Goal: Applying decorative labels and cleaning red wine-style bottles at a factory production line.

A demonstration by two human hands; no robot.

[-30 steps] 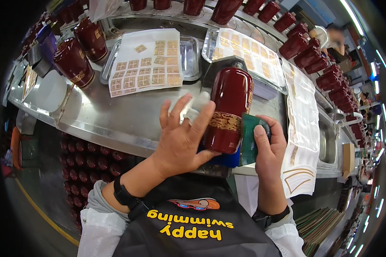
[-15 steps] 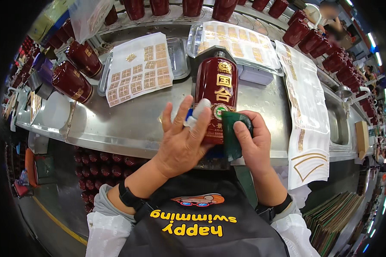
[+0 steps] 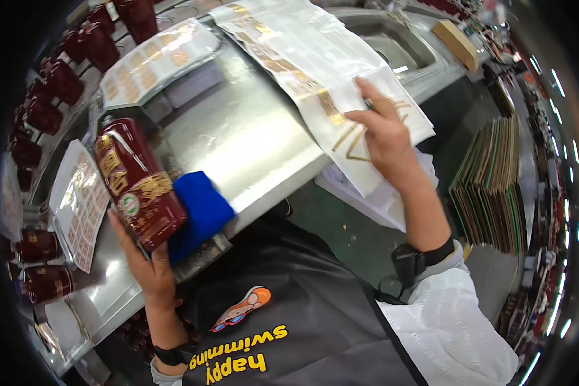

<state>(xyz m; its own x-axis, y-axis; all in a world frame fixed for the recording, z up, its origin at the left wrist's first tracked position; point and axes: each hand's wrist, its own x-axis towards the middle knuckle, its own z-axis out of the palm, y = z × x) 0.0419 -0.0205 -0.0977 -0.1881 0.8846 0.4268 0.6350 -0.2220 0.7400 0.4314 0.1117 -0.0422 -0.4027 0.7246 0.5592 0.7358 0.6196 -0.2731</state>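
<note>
A steel workbench [image 3: 251,138] fills the view. On its right, a long sheet of gold stickers [image 3: 315,77] runs away from the person; the right hand [image 3: 383,132] presses its near end, fingers spread, perhaps pinching one. The left hand [image 3: 149,267] grips a dark red bottle [image 3: 138,180] tilted beside a blue cloth [image 3: 202,209].

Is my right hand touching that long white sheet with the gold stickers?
Touching. In the head view the right hand lies flat on the white sticker sheet, fingertips pressed onto it beside the gold strips, with no gap showing.
</note>
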